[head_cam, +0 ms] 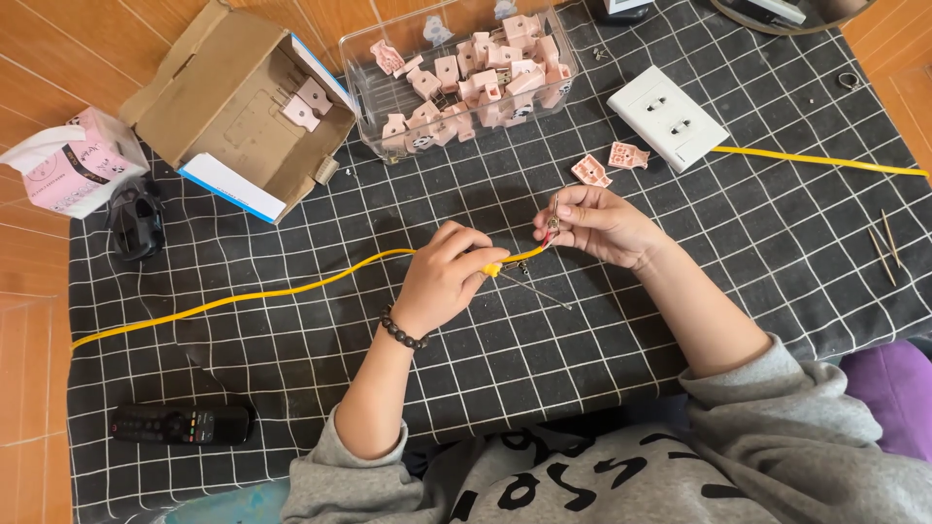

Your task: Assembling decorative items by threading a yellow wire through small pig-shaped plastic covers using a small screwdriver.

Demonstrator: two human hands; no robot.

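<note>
A black cloth with a white grid [680, 320] covered the worktop. The yellow cable [243, 296] ran its long axis from the far left edge rightward and slightly up to both hands at the middle. The left hand [445, 277] was closed around the cable just short of its stripped end; the right hand [597, 223], immediately to the right, pinched a small metal part at that end between narrow fingertips. An open cardboard box [233, 97] with a blue-and-white flap lay upper left, a clear tub of pink plug shells [466, 73] beside it, a white socket plate [668, 116] right of that, and a pink tissue pack [73, 160] far left.
</note>
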